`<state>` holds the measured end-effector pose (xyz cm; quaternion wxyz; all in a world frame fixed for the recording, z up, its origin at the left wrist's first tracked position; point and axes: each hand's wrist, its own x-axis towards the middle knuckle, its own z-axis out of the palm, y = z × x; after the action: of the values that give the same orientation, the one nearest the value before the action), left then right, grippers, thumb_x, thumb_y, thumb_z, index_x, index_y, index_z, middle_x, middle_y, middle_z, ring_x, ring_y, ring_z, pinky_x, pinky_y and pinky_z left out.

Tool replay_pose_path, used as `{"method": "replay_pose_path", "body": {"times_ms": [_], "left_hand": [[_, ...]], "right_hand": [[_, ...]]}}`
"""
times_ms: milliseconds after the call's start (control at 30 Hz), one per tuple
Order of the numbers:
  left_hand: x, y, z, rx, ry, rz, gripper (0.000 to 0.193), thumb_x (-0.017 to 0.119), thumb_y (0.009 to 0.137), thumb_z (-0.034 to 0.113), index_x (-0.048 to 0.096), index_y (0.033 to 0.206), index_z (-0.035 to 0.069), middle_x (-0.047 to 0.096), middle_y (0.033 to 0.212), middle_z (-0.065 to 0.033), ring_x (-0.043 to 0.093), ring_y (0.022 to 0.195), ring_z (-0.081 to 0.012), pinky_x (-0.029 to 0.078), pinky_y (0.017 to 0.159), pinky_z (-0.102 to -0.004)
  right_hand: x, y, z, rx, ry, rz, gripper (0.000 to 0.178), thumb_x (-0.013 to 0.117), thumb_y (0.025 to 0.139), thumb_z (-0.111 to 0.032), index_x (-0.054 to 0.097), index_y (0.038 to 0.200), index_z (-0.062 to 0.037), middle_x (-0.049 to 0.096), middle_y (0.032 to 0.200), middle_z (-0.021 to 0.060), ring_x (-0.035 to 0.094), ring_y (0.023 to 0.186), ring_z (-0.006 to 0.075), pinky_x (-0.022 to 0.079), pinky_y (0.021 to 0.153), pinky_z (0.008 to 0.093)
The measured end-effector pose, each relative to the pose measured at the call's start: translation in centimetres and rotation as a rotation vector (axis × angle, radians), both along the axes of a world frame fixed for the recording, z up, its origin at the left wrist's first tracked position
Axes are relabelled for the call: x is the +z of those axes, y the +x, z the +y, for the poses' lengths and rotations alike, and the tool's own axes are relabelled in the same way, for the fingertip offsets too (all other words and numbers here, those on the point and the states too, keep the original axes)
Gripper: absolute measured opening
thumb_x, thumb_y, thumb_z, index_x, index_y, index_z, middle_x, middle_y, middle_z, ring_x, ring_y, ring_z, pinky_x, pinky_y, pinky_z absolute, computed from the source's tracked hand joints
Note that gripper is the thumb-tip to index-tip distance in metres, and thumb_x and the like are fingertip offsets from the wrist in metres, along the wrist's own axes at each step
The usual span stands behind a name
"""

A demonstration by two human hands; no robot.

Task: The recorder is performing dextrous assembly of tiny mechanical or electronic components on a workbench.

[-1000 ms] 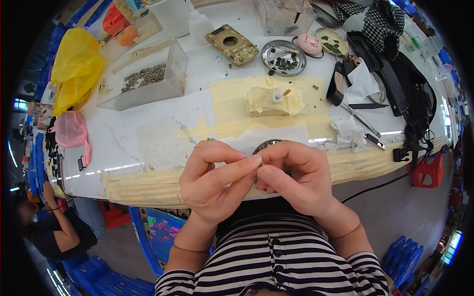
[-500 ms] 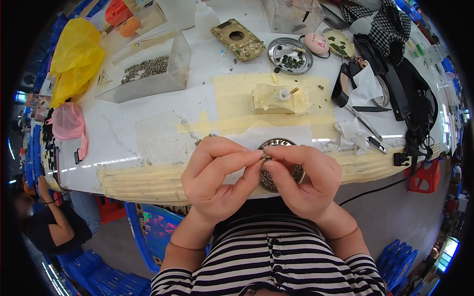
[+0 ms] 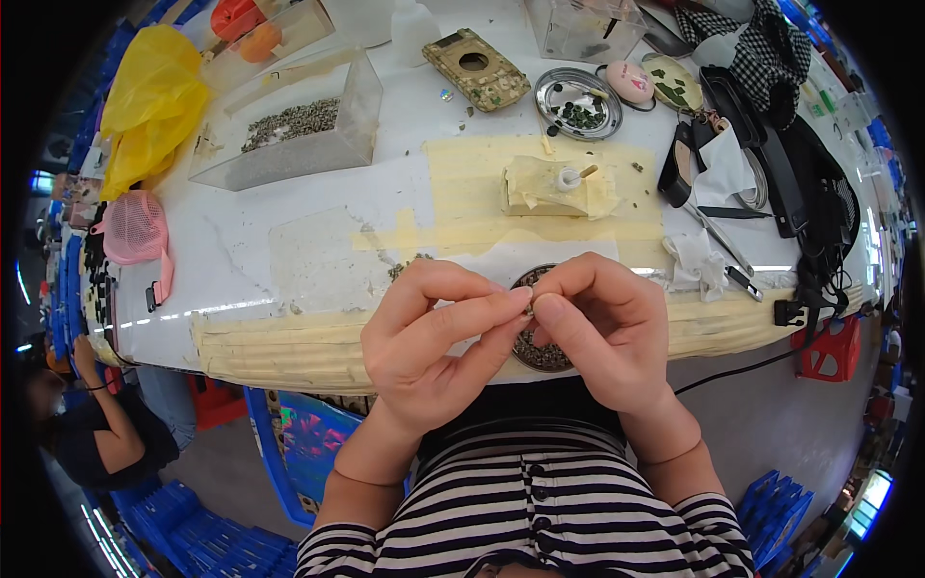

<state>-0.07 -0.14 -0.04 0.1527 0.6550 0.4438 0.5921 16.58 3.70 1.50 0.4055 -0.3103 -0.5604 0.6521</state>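
Note:
Just over the table's front edge, my left hand (image 3: 434, 337) and my right hand (image 3: 612, 332) meet fingertip to fingertip. Both are closed in a pinch on one tiny part (image 3: 529, 307), mostly covered by the fingers; its kind is too small to make out. Below and behind the fingertips sits a round metal tin (image 3: 536, 271) holding many small greyish-brown parts, partly hidden by my right hand. A few loose bits (image 3: 409, 266) lie beside my left hand. Beyond, a small white bottle (image 3: 568, 180) with a stick in it stands in a tape-wrapped block (image 3: 525, 197).
A see-through bin (image 3: 279, 169) of small parts stands at left, near a yellow bag (image 3: 159, 106) and pink mesh (image 3: 135, 229). Farther back are a camouflage model-vehicle hull (image 3: 496, 87) and a metal dish (image 3: 612, 120) of green pieces. Tweezers (image 3: 718, 236) lie right. Another person (image 3: 106, 424) sits at left.
My joined fingertips have shifted slightly right, and my right fingers are curled in more. The table's things appear a little farther right and up in the view.

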Motion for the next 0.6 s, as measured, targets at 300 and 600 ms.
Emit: {"method": "replay_pose_path", "body": {"times_ms": [300, 600], "left_hand": [[0.07, -0.04, -0.1, -0.035, -0.019, -0.037, 0.026, 0.077, 0.071, -0.005, 0.072, 0.096, 0.003, 0.064, 0.086, -0.0072, 0.061, 0.075, -0.0181, 0.047, 0.061, -0.0266], [-0.04, 0.55, 0.06, 0.13, 0.019, 0.156, 0.027, 0.076, 0.072, -0.005, 0.07, 0.097, 0.001, 0.063, 0.084, -0.008, 0.06, 0.072, -0.021, 0.048, 0.061, -0.0291]], "right_hand": [[0.49, -0.12, -0.02, 0.026, -0.062, 0.012, 0.01, 0.058, 0.095, -0.006, 0.062, 0.092, 0.0023, 0.063, 0.074, 0.0009, 0.053, 0.06, 0.0024, 0.042, 0.054, 0.0175], [0.44, 0.42, 0.18, -0.133, 0.435, -0.19, 0.011, 0.067, 0.085, -0.001, 0.07, 0.096, 0.0016, 0.067, 0.078, 0.007, 0.061, 0.063, 0.0098, 0.048, 0.057, 0.0221]]}}
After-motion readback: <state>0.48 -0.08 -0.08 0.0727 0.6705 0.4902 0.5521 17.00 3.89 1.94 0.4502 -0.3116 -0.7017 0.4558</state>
